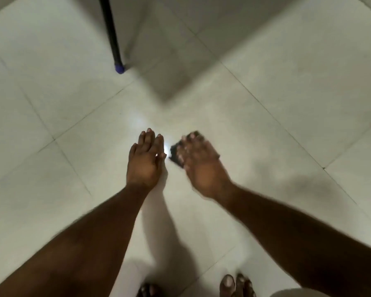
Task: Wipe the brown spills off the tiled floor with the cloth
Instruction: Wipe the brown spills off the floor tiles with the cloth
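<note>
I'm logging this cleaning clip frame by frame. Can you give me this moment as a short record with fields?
surface: pale tiled floor
left hand: fingers straight, flat, palm down, holds nothing
right hand: blurred, over a dark cloth; grip unclear
spills: no brown spill clearly visible
nearby: black pole with a blue tip, beyond the hands
feet: toes at the bottom edge

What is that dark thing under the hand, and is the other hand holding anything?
The right hand presses a dark cloth from on top, fingers spread across it. The left hand is flat and holds nothing.
</note>
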